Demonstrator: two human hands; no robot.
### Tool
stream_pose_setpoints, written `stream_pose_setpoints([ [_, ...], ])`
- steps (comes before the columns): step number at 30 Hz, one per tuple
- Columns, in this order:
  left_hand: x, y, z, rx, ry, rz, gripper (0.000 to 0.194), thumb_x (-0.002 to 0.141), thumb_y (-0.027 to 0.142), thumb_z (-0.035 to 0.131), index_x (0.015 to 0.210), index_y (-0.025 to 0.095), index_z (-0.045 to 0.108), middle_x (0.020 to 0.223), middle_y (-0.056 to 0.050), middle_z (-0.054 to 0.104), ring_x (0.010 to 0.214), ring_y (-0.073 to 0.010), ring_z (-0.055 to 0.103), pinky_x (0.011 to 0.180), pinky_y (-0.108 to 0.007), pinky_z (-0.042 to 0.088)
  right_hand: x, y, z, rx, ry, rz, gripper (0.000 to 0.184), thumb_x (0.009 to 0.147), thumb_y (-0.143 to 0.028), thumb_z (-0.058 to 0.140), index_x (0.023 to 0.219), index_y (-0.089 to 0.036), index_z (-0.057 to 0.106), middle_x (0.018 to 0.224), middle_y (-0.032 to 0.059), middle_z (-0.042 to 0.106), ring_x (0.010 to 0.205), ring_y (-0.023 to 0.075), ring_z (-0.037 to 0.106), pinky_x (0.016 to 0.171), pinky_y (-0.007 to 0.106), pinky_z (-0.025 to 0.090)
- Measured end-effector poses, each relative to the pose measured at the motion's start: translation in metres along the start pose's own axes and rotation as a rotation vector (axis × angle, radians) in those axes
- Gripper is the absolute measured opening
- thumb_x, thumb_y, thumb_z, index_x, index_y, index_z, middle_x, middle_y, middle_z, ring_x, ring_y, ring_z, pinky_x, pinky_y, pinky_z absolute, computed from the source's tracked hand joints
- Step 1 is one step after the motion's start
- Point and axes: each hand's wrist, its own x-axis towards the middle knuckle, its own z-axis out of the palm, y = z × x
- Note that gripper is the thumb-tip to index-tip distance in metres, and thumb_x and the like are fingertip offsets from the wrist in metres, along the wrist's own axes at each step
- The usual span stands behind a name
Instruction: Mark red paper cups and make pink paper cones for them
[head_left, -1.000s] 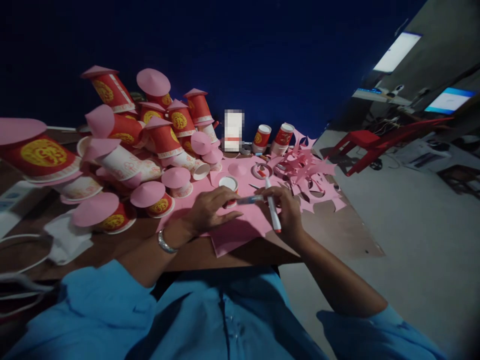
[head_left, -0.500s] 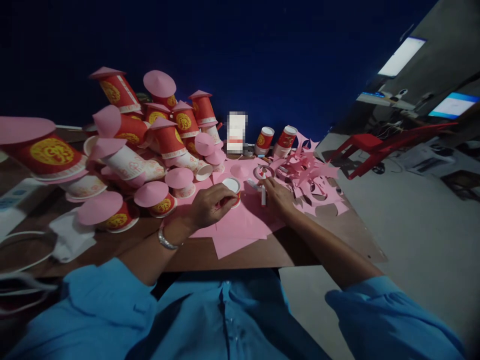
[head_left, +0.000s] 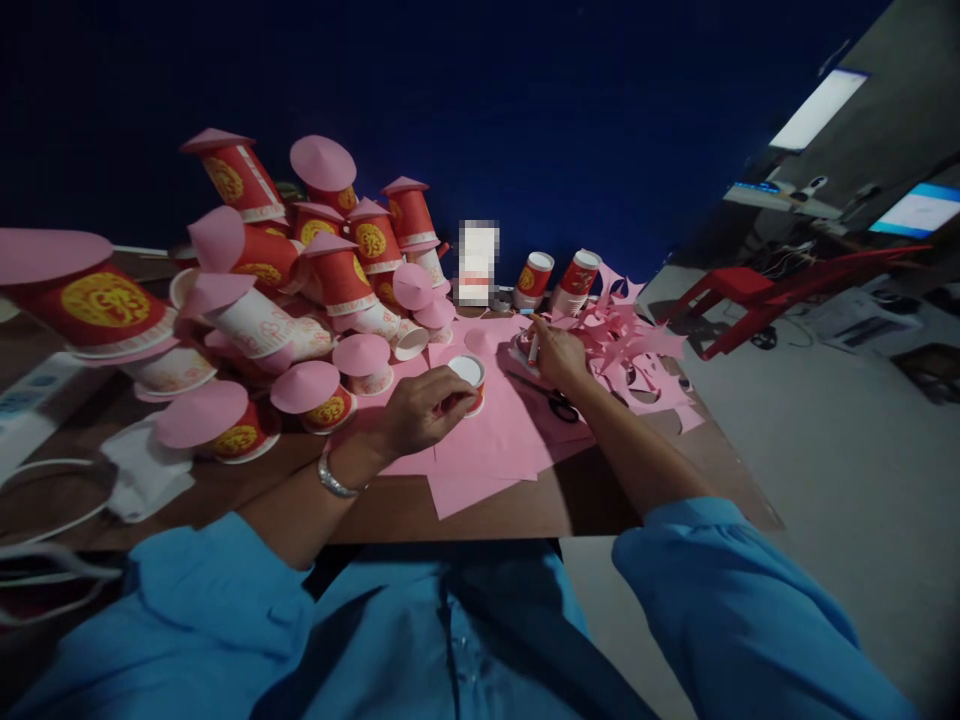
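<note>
My left hand [head_left: 427, 410] is closed, its thumb and fingers curled against the left side of a red paper cup [head_left: 466, 370] whose round white end faces up. What lies inside the curled fingers is hidden. My right hand [head_left: 561, 358] is farther back, fingers wrapped round a slim white tube [head_left: 533, 347] with a reddish end. Below that hand, black-handled scissors [head_left: 559, 402] lie on pink paper sheets [head_left: 487, 450]. Behind the cup sits a pink paper cone [head_left: 481, 341].
Red and white paper cups [head_left: 341, 275] with pink cone tops are piled at left. Two red cups [head_left: 534, 278] stand at the back beside pink paper scraps [head_left: 626, 345]. A power strip [head_left: 45, 400] lies far left. A red chair [head_left: 739, 290] stands right of the table.
My right hand has moved up and back, away from the scissors, which show more fully now. The white tube moved with it. My left hand stays at the cup.
</note>
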Motion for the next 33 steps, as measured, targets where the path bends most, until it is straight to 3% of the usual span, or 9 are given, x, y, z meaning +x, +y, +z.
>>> stream_pose_setpoints([
  [5, 0.002, 0.002, -0.003, -0.043, 0.014, -0.009, 0.001, 0.097, 0.018, 0.068, 0.096, 0.018, 0.068, 0.082, -0.002, 0.073, 0.073, -0.0127, 0.067, 0.067, -0.024, 0.054, -0.022, -0.005, -0.005, 0.088, 0.191, -0.029, 0.028, 0.094, -0.013, 0.054, 0.121, -0.018, 0.061, 0.113, 0.0124, 0.076, 0.100, 0.0263, 0.071, 0.081, 0.034, 0.049],
  [7, 0.003, 0.005, -0.005, -0.073, 0.008, -0.032, 0.001, 0.097, 0.019, 0.069, 0.098, 0.018, 0.069, 0.084, -0.003, 0.074, 0.073, -0.0127, 0.067, 0.068, -0.024, 0.054, -0.042, -0.015, -0.012, 0.279, 0.425, -0.155, 0.018, 0.096, -0.015, 0.054, 0.111, -0.020, 0.062, 0.107, 0.0105, 0.074, 0.094, 0.0241, 0.071, 0.080, 0.035, 0.051],
  [11, 0.001, 0.011, -0.006, -0.231, -0.035, -0.196, 0.018, 0.094, 0.033, 0.076, 0.105, 0.019, 0.072, 0.090, -0.004, 0.077, 0.073, -0.0132, 0.069, 0.067, -0.024, 0.055, -0.088, -0.046, -0.027, 0.509, 0.674, -0.446, 0.013, 0.097, -0.017, 0.065, 0.105, -0.025, 0.059, 0.095, 0.0037, 0.072, 0.086, 0.0192, 0.071, 0.074, 0.031, 0.054],
  [16, 0.000, 0.015, -0.001, -0.587, -0.104, -0.570, 0.038, 0.086, 0.052, 0.081, 0.098, 0.017, 0.074, 0.082, -0.004, 0.076, 0.059, -0.0119, 0.065, 0.054, -0.023, 0.052, -0.116, -0.069, -0.028, 0.616, 0.591, -0.642, 0.024, 0.097, -0.009, 0.063, 0.114, -0.025, 0.061, 0.098, 0.0039, 0.072, 0.085, 0.0174, 0.070, 0.072, 0.028, 0.055],
  [20, 0.006, 0.017, -0.002, -0.840, -0.120, -0.735, 0.036, 0.081, 0.050, 0.086, 0.086, 0.017, 0.073, 0.066, 0.000, 0.067, 0.047, -0.0085, 0.056, 0.044, -0.021, 0.045, -0.116, -0.070, -0.030, 0.575, 0.540, -0.711, 0.026, 0.101, -0.013, 0.060, 0.122, -0.027, 0.065, 0.106, 0.0073, 0.073, 0.092, 0.0196, 0.072, 0.073, 0.029, 0.057],
  [24, 0.011, 0.014, -0.006, -1.013, -0.015, -0.824, 0.032, 0.079, 0.043, 0.088, 0.087, 0.017, 0.071, 0.065, 0.002, 0.069, 0.045, -0.0070, 0.052, 0.041, -0.019, 0.041, -0.120, -0.068, -0.045, 0.646, 0.595, -0.590, 0.023, 0.100, -0.038, 0.068, 0.121, -0.030, 0.071, 0.095, 0.0071, 0.069, 0.083, 0.0228, 0.068, 0.070, 0.036, 0.059],
  [26, 0.012, 0.011, -0.007, -1.080, 0.045, -0.871, 0.034, 0.077, 0.043, 0.089, 0.088, 0.018, 0.070, 0.068, 0.001, 0.072, 0.046, -0.0072, 0.053, 0.039, -0.018, 0.040, -0.123, -0.067, -0.050, 0.717, 0.653, -0.501, 0.028, 0.104, -0.044, 0.059, 0.121, -0.029, 0.074, 0.085, 0.0061, 0.062, 0.076, 0.0226, 0.064, 0.065, 0.038, 0.058],
  [29, 0.012, 0.008, -0.006, -1.104, 0.093, -0.906, 0.035, 0.073, 0.042, 0.091, 0.088, 0.018, 0.070, 0.072, 0.001, 0.074, 0.049, -0.0076, 0.056, 0.040, -0.017, 0.040, -0.124, -0.065, -0.050, 0.744, 0.649, -0.431, 0.031, 0.107, -0.040, 0.051, 0.122, -0.028, 0.076, 0.080, 0.0047, 0.059, 0.072, 0.0215, 0.061, 0.062, 0.037, 0.057],
  [33, 0.013, 0.009, -0.006, -0.982, 0.072, -0.861, 0.030, 0.073, 0.036, 0.092, 0.086, 0.017, 0.072, 0.071, 0.001, 0.074, 0.047, -0.0067, 0.055, 0.043, -0.018, 0.044, -0.121, -0.058, -0.041, 0.627, 0.614, -0.404, 0.026, 0.104, -0.027, 0.057, 0.124, -0.030, 0.074, 0.091, 0.0058, 0.068, 0.078, 0.0198, 0.066, 0.069, 0.034, 0.058],
])
